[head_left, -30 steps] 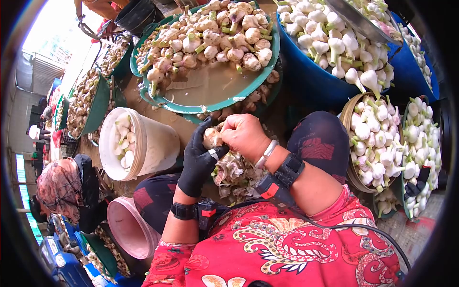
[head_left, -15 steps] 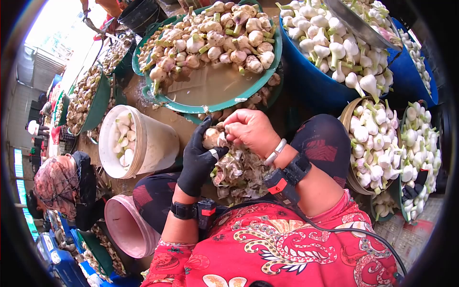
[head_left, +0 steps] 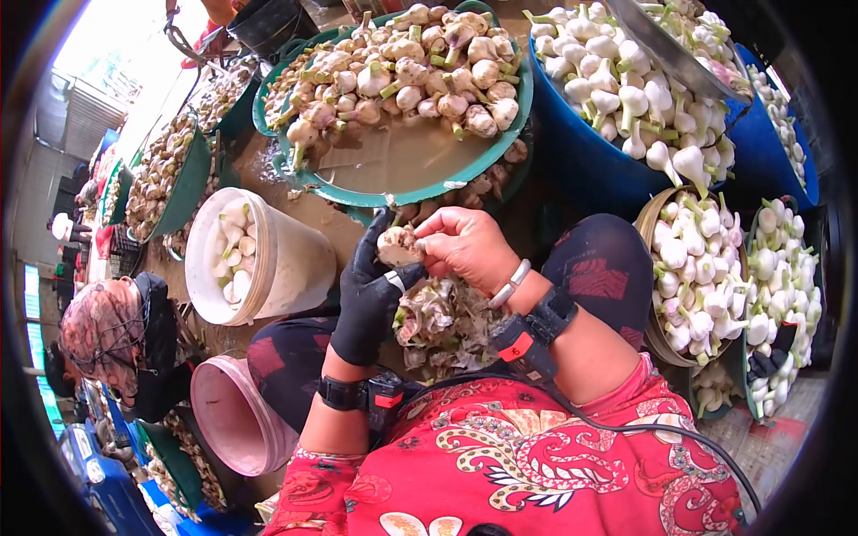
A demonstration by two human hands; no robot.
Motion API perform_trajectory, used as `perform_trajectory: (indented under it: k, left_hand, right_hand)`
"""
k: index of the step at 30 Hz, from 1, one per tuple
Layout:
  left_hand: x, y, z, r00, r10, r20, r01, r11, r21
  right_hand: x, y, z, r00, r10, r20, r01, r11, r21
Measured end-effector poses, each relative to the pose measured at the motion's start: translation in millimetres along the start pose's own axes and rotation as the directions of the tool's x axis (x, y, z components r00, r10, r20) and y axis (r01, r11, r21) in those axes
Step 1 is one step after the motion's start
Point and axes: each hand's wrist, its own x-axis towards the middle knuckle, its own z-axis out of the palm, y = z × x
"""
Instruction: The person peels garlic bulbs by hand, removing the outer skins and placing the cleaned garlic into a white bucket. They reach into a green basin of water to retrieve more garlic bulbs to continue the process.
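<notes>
My left hand [head_left: 368, 295], in a black glove, holds a garlic bulb [head_left: 399, 247] with brownish skin, its stem pointing up past the fingers. My bare right hand [head_left: 458, 247] pinches at the right side of this bulb with thumb and fingers. Below both hands, a pile of loose garlic skins [head_left: 447, 326] lies in my lap. Just beyond them stands a green basin [head_left: 407, 196] of unpeeled bulbs with a flat tan surface at its near side.
A white bucket [head_left: 299, 259] with pale bulbs and a pink bucket [head_left: 234, 420] stand at left. Blue tubs [head_left: 572, 156] and a round container [head_left: 648, 295] of white garlic are at right. A co-worker's covered head [head_left: 107, 335] shows at far left.
The bulb in my left hand has turned and shows more of its pale brownish underside. My right fingers have shifted slightly along its side. The whole view has moved a little.
</notes>
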Motion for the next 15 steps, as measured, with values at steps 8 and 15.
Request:
perform_trajectory:
  k: [8,15]
  left_hand:
    - [-10,2,-15,0.957,0.274,0.095,-0.287,0.848,0.446]
    - [-30,12,-3,0.978,0.208,-0.003,-0.205,0.967,0.153]
  right_hand:
    - [-15,0,9,0.997,-0.061,0.045,0.059,0.997,0.059]
    - [-32,-8,30,0.933,-0.358,-0.026,0.334,0.892,-0.305]
